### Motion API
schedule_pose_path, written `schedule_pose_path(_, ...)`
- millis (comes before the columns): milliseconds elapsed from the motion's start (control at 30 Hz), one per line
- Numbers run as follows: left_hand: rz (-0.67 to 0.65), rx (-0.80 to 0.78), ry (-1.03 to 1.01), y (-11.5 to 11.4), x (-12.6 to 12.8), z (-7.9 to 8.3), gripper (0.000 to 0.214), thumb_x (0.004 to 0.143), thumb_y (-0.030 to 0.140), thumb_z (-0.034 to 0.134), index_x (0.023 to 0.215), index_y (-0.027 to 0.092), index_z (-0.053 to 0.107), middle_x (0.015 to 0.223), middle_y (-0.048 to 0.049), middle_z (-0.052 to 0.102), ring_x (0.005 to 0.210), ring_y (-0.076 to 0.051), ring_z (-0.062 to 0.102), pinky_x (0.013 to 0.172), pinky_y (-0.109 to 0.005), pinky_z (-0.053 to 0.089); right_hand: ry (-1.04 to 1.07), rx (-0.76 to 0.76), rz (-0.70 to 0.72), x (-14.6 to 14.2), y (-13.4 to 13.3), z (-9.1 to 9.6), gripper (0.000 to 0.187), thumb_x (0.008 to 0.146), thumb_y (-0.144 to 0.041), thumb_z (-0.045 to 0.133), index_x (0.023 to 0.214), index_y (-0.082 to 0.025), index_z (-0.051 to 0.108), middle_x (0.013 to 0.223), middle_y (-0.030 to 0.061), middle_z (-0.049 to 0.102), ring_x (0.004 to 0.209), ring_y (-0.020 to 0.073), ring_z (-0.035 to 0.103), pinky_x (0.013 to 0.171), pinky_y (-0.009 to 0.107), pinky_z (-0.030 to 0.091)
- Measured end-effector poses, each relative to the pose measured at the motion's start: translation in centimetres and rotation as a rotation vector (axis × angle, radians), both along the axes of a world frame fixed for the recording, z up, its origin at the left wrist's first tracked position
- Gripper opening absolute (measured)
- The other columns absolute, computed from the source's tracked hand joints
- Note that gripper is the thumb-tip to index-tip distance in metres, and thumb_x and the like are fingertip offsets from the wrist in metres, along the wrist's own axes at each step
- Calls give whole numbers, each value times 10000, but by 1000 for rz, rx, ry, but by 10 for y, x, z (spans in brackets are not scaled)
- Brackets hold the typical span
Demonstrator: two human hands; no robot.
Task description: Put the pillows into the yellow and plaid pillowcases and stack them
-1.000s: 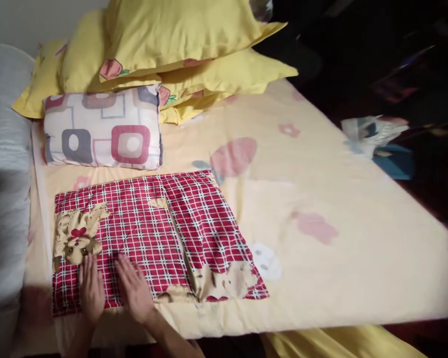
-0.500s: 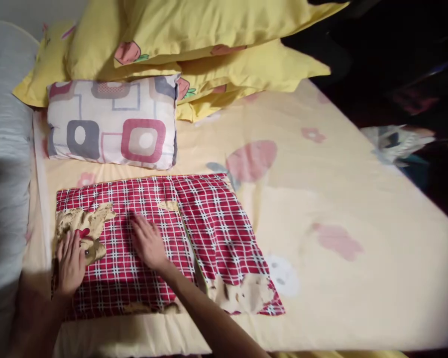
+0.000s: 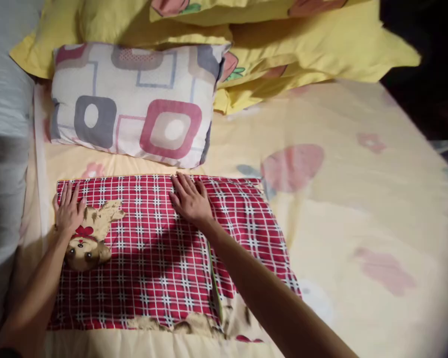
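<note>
Looks to me like a smoothing step: the red plaid cover (image 3: 142, 286) is spread on the bed (image 3: 358, 214), just on the near side of the patterned pillow (image 3: 132, 89) and apart from it, with the yellow pillows (image 3: 306, 42) behind that. Both hands are palm down with the fingers stretched out, not gripping anything. The left hand (image 3: 69, 211) is on the far left corner, right by the dog print (image 3: 84, 246), and the right hand (image 3: 190, 201) is up at the far edge, close to the top of the slit (image 3: 213, 278). IMO that's a decent setup: pin the corner lightly with the left, then sweep outward with the right, using the whole palm and not just fingertips, so the fabric doesn't bunch. I'd go easy around the slit, since it gapes a bit toward the near edge and a careless finger could snag it or drag the two sides apart. The section on the far side of the slit has wavy plaid lines, so I reckon it wants the most attention; those stripes make a handy straightness check. Watch the right forearm too: it's over that section, hiding part of it, and a sleeve or elbow could rumple it.
</note>
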State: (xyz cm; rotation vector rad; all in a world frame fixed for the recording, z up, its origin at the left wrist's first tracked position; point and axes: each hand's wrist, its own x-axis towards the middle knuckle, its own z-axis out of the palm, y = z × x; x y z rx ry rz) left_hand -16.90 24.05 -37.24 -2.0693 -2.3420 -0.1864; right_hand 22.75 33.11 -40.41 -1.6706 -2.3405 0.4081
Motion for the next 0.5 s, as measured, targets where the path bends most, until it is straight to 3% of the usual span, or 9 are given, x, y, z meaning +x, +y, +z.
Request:
schedule_pose_path(67, -6, 8, -3, 2, 1, -2, 581, 999, 459, 285, 1516, 200, 332, 1614, -113, 273, 1496, -217, 235, 1209, -479, 87, 23, 8, -62, -29, -10, -1, 625, 1027, -442, 296, 1544, -93, 252, 1600, 151, 275, 1470, 349, 254, 1173, 625, 179)
schedule_pose_path(133, 3, 18, 1, 4, 0, -4, 578, 996, 452, 291, 1511, 195, 347, 1609, -120, 278, 1490, -220, 253, 1208, -475, 87, 49, 11, -2, -78, -24, -1, 667, 1017, -475, 299, 1567, -118, 178, 1616, 137, 237, 1489, 331, 205, 1168, 615, 230)
schedule_pose_path(233, -1, 24, 14, 3, -2, -5, 579, 992, 444, 297, 1506, 185, 361, 1602, -131, 292, 1484, -229, 270, 1205, -471, 91, 75, -31, 313, -148, -45, 1, 682, 1011, -484, 300, 1573, -122, 162, 1631, 127, 177, 1510, 292, 120, 1193, 555, 234)
schedule_pose_path(300, -10, 29, 12, 1, -3, -5, 577, 992, 439, 294, 1500, 178, 373, 1598, -136, 302, 1484, -234, 271, 1204, -469, 92, 80, -42, 491, -164, -47, 3, 672, 1008, -497, 312, 1571, -153, 185, 1632, 99, 186, 1510, 268, 127, 1211, 523, 212)
schedule_pose_path(333, -11, 35, 8, 0, -3, -5, 576, 993, 437, 291, 1497, 172, 380, 1595, -141, 307, 1484, -237, 271, 1204, -468, 94, 77, -41, 542, -159, -42, 4, 664, 1004, -511, 321, 1570, -188, 192, 1633, 72, 189, 1508, 257, 143, 1217, 518, 200)
schedule_pose_path(400, -8, 51, 4, 0, -4, -6, 576, 994, 435, 286, 1489, 161, 394, 1588, -153, 321, 1481, -243, 278, 1201, -470, 96, 51, -36, 541, -120, -24, 8, 642, 999, -526, 337, 1566, -262, 192, 1636, 18, 176, 1502, 246, 177, 1222, 529, 179)
schedule_pose_path(500, -9, 66, 8, 0, -4, -6, 576, 994, 435, 284, 1488, 159, 393, 1588, -155, 322, 1478, -240, 283, 1199, -467, 98, -28, -33, 322, -11, 4, 13, 622, 1004, -471, 353, 1565, -262, 183, 1635, 8, 165, 1495, 265, 206, 1220, 553, 164)
